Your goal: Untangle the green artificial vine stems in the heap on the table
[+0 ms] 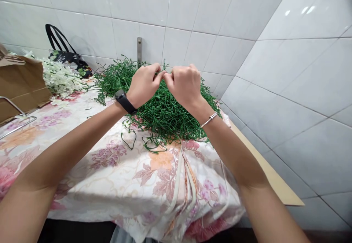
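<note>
Both my hands are raised close together over a big tangled heap of thin green artificial stems (170,113). My left hand (145,81), with a black watch on its wrist, is closed, its thumb pointing toward the other hand. Closed as well is my right hand (185,85), with a thin bracelet at the wrist. The two thumb tips nearly meet. A green stem (164,65) shows just above and between them, pinched by the fingers; most of it is hidden behind the hands.
White artificial flowers (62,76) lie to the left, beside a brown cardboard box (23,83) and a dark floral bag (71,61). A bent metal wire frame (20,114) is at the left edge. Floral cloth (110,184) covers the table, and tiled walls (297,70) stand behind and right.
</note>
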A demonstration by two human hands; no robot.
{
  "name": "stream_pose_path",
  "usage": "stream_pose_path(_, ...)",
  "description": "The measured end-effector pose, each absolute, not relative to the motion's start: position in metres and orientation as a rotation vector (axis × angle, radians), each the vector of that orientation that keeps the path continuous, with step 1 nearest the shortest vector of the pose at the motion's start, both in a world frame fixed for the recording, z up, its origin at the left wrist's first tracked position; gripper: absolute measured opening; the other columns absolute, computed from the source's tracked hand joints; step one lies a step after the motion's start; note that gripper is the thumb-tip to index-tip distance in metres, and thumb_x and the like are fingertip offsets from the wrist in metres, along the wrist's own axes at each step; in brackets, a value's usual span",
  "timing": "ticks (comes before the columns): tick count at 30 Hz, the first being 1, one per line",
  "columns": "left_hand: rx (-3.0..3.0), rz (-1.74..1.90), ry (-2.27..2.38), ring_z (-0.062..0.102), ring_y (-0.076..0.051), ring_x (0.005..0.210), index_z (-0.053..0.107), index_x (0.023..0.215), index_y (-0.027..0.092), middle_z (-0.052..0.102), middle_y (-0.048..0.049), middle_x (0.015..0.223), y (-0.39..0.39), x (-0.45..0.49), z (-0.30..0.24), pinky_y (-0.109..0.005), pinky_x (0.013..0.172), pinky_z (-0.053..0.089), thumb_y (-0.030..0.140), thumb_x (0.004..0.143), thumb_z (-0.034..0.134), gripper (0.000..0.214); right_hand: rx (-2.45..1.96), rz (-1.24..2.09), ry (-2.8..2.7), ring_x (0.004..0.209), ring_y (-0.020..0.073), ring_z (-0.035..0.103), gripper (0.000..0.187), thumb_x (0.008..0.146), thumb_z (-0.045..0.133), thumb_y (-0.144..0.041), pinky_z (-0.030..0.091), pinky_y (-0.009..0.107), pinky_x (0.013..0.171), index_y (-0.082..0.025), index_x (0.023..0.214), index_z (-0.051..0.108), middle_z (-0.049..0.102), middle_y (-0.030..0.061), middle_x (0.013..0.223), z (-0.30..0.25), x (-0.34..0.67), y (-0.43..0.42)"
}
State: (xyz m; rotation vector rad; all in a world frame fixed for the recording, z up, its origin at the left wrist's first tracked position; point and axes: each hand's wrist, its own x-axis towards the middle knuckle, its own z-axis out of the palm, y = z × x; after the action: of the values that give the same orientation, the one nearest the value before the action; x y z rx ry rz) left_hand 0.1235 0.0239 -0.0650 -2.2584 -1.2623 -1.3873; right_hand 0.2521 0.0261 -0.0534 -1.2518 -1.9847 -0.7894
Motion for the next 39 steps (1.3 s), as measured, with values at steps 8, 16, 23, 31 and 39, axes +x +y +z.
stream_pose_path(8, -2.436, -1.311, -1.228, 0.041, -0.011, 0.052, 0.049, 0.068, 0.017, 0.048, -0.0003, 0.057, 0.023, 0.130, -0.072, -0.024, 0.051, 0.028, 0.029, 0.086, 0.034, 0.027, -1.312, -0.722, -2.001, 0.064, 0.0150, 0.046, 0.033, 0.085, 0.026, -0.027, 0.031, 0.033, 0.067, -0.014, 0.067, 0.050, 0.049, 0.0060, 0.060, -0.049, 0.265, 0.036)
stream_pose_path(16, -2.444, -1.364, -1.209, 0.042, -0.010, 0.053, 0.045, 0.067, 0.016, 0.049, -0.0002, 0.059, 0.027, 0.129, -0.072, -0.023, 0.053, 0.030, 0.027, 0.088, 0.028, 0.029, -1.245, -0.791, -2.028, 0.063, 0.0133, 0.047, 0.030, 0.086, 0.024, -0.027, 0.030, 0.032, 0.071, -0.015, 0.075, 0.049, 0.055, 0.0050, 0.073, -0.053, 0.269, 0.044)
stream_pose_path(23, -2.365, -1.274, -1.231, 0.042, -0.011, 0.052, 0.046, 0.071, 0.017, 0.051, -0.0014, 0.060, 0.023, 0.132, -0.071, -0.024, 0.052, 0.029, 0.028, 0.089, 0.027, 0.028, -1.346, -0.838, -1.813, 0.066, 0.0166, 0.051, 0.031, 0.086, 0.025, -0.025, 0.030, 0.038, 0.075, -0.011, 0.073, 0.050, 0.053, 0.0087, 0.068, -0.057, 0.253, 0.036)
stream_pose_path(31, -2.237, -1.134, -1.273, 0.043, -0.013, 0.049, 0.050, 0.080, 0.016, 0.052, -0.0032, 0.058, 0.018, 0.135, -0.070, -0.026, 0.047, 0.023, 0.029, 0.089, 0.024, 0.031, -1.301, -0.920, -1.708, 0.064, 0.0156, 0.051, 0.028, 0.085, 0.028, -0.021, 0.033, 0.038, 0.073, -0.012, 0.067, 0.048, 0.052, 0.0069, 0.062, -0.059, 0.250, 0.036)
stream_pose_path(39, -2.257, -1.150, -1.282, 0.041, -0.012, 0.047, 0.048, 0.077, 0.016, 0.049, -0.0019, 0.056, 0.020, 0.137, -0.075, -0.025, 0.046, 0.023, 0.028, 0.089, 0.024, 0.029, -1.288, -0.882, -1.777, 0.061, 0.0161, 0.050, 0.027, 0.084, 0.027, -0.021, 0.033, 0.039, 0.071, -0.012, 0.069, 0.048, 0.050, 0.0064, 0.063, -0.059, 0.254, 0.041)
